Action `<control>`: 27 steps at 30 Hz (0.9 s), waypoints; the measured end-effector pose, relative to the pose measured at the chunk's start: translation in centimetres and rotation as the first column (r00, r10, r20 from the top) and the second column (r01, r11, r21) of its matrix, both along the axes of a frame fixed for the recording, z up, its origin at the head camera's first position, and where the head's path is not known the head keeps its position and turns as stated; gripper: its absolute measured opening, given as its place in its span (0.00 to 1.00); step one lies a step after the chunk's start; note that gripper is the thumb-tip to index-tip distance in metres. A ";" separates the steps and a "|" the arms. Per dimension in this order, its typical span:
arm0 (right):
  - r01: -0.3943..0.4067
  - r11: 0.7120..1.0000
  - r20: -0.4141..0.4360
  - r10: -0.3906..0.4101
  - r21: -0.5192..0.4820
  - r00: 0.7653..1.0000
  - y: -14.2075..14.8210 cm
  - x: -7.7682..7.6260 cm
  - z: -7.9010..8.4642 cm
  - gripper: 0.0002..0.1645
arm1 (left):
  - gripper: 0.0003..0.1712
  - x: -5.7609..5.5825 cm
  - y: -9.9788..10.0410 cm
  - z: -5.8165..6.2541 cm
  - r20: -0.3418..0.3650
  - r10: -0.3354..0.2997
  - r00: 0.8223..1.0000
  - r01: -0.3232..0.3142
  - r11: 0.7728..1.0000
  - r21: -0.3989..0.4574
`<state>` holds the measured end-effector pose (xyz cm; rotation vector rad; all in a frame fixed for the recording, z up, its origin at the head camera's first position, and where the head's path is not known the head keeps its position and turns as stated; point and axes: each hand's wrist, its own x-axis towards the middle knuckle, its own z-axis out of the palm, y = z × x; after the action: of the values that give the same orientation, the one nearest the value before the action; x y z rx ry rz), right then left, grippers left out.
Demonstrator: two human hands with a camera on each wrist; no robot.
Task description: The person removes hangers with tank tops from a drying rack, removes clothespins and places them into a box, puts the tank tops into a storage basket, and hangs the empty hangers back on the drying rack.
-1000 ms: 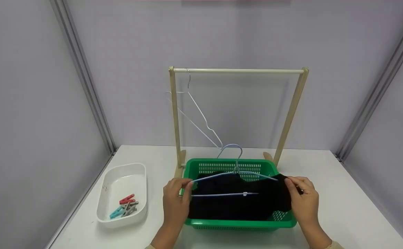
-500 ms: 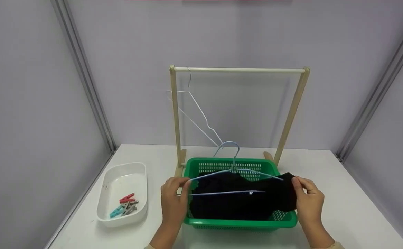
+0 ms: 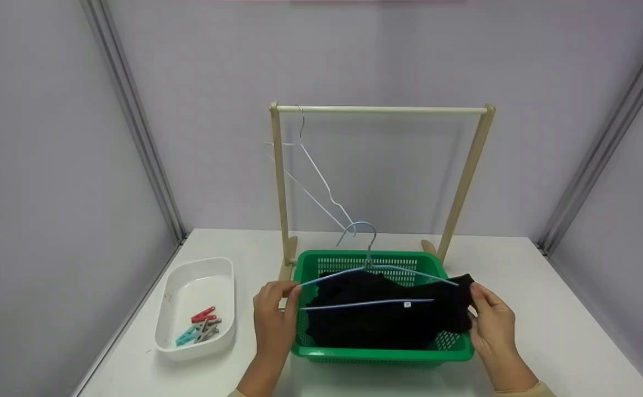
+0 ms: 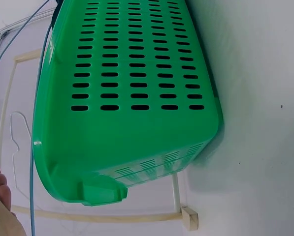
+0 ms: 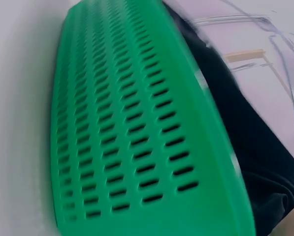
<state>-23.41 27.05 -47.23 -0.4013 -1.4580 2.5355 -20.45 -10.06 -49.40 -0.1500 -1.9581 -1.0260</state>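
Observation:
A blue wire hanger (image 3: 354, 304) lies over a black garment (image 3: 376, 325) in the head view, its hook pointing to the back. My left hand (image 3: 274, 314) pinches the hanger's left end between thumb and fingers. At the other side, my right hand (image 3: 495, 322) pinches the garment's right edge. The right end of the hanger disappears into the cloth there. A small white label (image 3: 407, 304) shows at the lower bar. Beneath, a green basket (image 3: 382, 354) holds most of the garment. The right wrist view shows black cloth (image 5: 245, 128) draped past the basket rim.
Behind the basket stands a wooden rack (image 3: 382, 110), with a white hanger (image 3: 317, 172) on its left part. A white tray (image 3: 173, 298) to the left holds several clothespins (image 3: 203, 325). Grey walls border the white table (image 3: 553, 325).
The hanger has shifted slightly left and back with my left hand. My right hand has moved right, drawing the black cloth and its white label rightward.

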 end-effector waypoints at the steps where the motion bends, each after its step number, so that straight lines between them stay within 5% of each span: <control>1: -0.024 0.998 0.012 0.025 -0.050 1.000 0.1 0.0 0.0 0.10 | 0.03 0.0 0.0 0.0 0.005 0.004 1.000 -0.004 1.000 0.000; 15: -0.205 0.904 0.069 0.248 -0.374 0.966 1.0 0.2 -0.1 0.17 | 0.03 0.1 -0.4 -0.3 0.023 0.004 1.000 -0.005 1.000 0.016; 27: -0.225 0.895 0.074 0.273 -0.385 0.959 1.1 0.4 -0.1 0.15 | 0.03 0.0 -0.7 -0.3 -0.021 0.001 1.000 -0.001 1.000 0.014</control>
<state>-23.03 28.18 -47.30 -0.4630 -1.1172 3.0607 -20.47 -10.76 -49.71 -0.1516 -1.9316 -1.0328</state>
